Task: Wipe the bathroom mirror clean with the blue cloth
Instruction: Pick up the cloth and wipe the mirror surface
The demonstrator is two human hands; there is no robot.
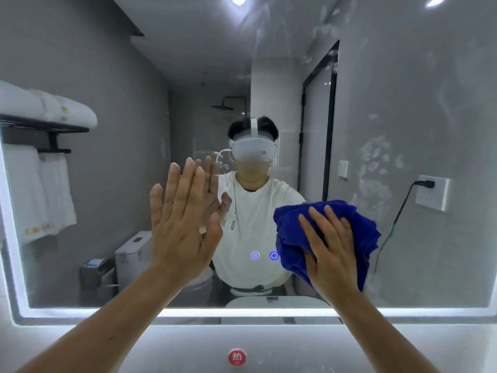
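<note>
Mirror (pixel 107 76): fills your frame; smears (pixel 376 168) cloud its right side.
Blue cloth (pixel 290 232): lower right, bunched on glass; sweep it up through those smears.
Right hand (pixel 333 251): grip spread, pressing cloth flat.
Left hand (pixel 180 224): fingers straight, bracing on glass.

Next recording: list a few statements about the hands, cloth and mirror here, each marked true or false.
The right hand presses the blue cloth against the mirror. True.
The left hand holds a spray bottle. False: it is flat, fingers straight, holding nothing.
Smudges show on the mirror's right side. True.
The cloth hides both lit icons. False: both show just left of it.
</note>
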